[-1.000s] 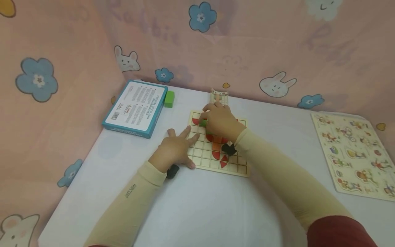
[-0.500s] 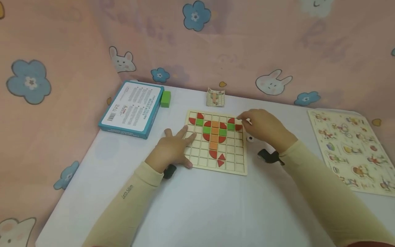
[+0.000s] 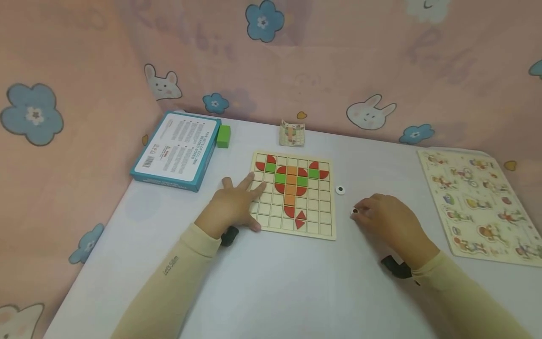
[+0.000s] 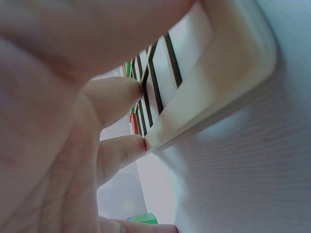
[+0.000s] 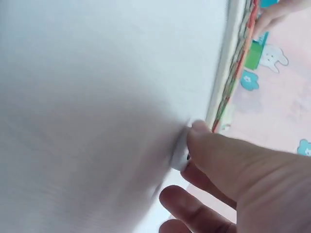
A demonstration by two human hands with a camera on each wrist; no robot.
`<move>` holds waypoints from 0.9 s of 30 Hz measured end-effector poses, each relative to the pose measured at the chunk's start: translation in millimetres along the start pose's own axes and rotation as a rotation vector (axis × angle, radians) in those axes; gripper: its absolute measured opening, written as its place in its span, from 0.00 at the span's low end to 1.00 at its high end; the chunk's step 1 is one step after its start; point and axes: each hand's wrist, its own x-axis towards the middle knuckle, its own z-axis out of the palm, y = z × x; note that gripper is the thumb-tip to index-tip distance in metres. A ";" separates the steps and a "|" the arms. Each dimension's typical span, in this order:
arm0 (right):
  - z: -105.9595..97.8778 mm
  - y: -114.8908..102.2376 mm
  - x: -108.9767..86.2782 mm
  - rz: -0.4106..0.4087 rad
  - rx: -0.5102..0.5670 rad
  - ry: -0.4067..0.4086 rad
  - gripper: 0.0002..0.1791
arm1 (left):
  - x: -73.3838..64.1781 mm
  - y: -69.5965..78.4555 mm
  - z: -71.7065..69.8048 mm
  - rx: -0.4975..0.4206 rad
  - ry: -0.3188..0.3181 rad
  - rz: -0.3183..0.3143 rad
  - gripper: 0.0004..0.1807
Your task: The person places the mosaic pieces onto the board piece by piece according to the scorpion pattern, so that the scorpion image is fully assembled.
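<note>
My left hand [image 3: 230,207] is spread out, fingers and thumb resting on the left edge of the wooden grid board [image 3: 313,229]. In the left wrist view its fingertips [image 4: 132,91] touch the board's rim. Red quarter-circles [image 3: 323,174], green squares [image 3: 313,173], orange squares [image 3: 290,189] and red triangles [image 3: 300,220] lie in the grid. Right of the board, my right hand [image 3: 387,223] pinches a white disc with a black dot [image 5: 180,151] between thumb and finger, close over the table. A second such disc [image 3: 340,190] lies flat beside the board's right edge.
A small pattern card [image 3: 292,134] stands behind the board. At the back left are a blue box [image 3: 175,153] and a green block [image 3: 223,136] next to it. A wooden puzzle board with printed figures [image 3: 478,202] lies on the far right.
My right hand has moved from over the board, past its top right corner, to the table at the right, where it now pinches a disc. The left hand has stayed on the board's edge.
</note>
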 end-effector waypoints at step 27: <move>-37.4 -28.3 88.6 -0.051 0.166 0.119 0.12 | -0.3 -1.3 0.7 0.000 -0.001 0.003 0.65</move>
